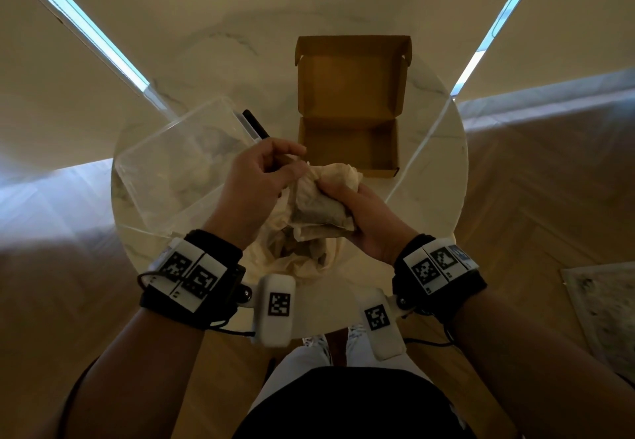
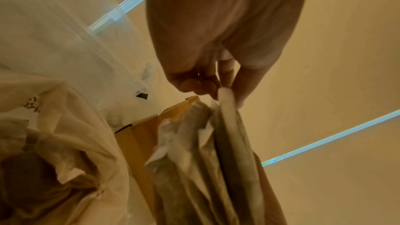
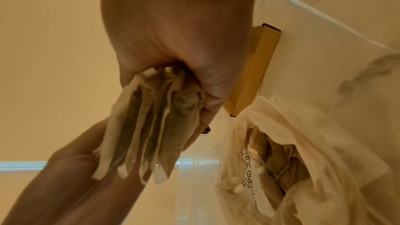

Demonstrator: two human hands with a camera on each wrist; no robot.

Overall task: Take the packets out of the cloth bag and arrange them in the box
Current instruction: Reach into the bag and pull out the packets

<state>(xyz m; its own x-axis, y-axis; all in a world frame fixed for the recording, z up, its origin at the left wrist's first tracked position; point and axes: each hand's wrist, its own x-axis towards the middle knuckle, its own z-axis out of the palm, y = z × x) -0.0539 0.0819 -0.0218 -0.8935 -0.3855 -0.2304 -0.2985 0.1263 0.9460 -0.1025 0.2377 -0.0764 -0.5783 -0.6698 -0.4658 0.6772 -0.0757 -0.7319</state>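
Note:
Above the table's near edge, my right hand [image 1: 338,194] grips a bundle of several thin paper packets [image 1: 318,213], beige with dark contents; their fanned ends show in the right wrist view [image 3: 149,134]. My left hand [image 1: 292,163] pinches the top edge of one packet [image 2: 229,126] between thumb and fingers [image 2: 240,91]. The translucent cream cloth bag [image 1: 299,256] lies crumpled under both hands, its mouth open with more packets inside [image 3: 279,156]. The open brown cardboard box [image 1: 347,150] stands just beyond the hands, lid flipped back, its inside bare.
A clear plastic container [image 1: 178,163] sits on the left of the round marble table [image 1: 433,170], with a black pen [image 1: 256,124] by its far corner. Wood floor surrounds the table, and a rug [image 1: 604,308] lies at right.

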